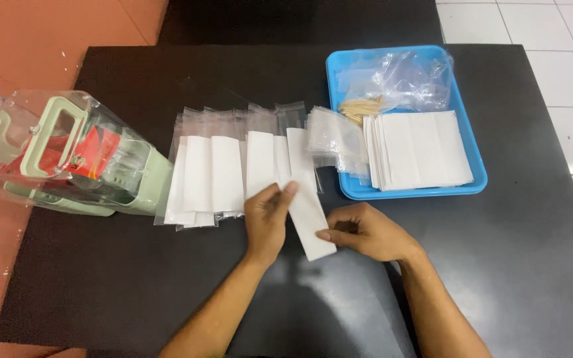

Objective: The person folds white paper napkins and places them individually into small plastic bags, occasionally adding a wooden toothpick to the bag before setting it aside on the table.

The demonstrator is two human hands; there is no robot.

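Nearest the camera, two bare forearms reach up from the bottom edge over the black table [518, 265], which fills most of the view and sits on a floor of red tiles to the left and white tiles to the right. At the table's left edge lies a clear plastic container [61, 156] tipped on its side, with pale green handles and base and something red inside it. At the far right of the table stands a blue tray [475, 182] holding a stack of white folded napkins [422, 149], a crumple of clear plastic bags [399, 79] and a small bundle of toothpicks [359, 108]. Between container and tray, a row of clear sleeves with white napkins inside [217, 176] lies overlapping on the table, and a few empty clear sleeves [329, 136] rest against the tray's near left corner. In front of that row the hands work on a single long white folded napkin [308, 212], which lies slanted on the table just beside the row. The left hand [266, 215] lies over the napkin's left edge, fingers extended with the tips pressing on its upper part. The right hand [366, 232] pinches the napkin's lower right edge between thumb and curled fingers
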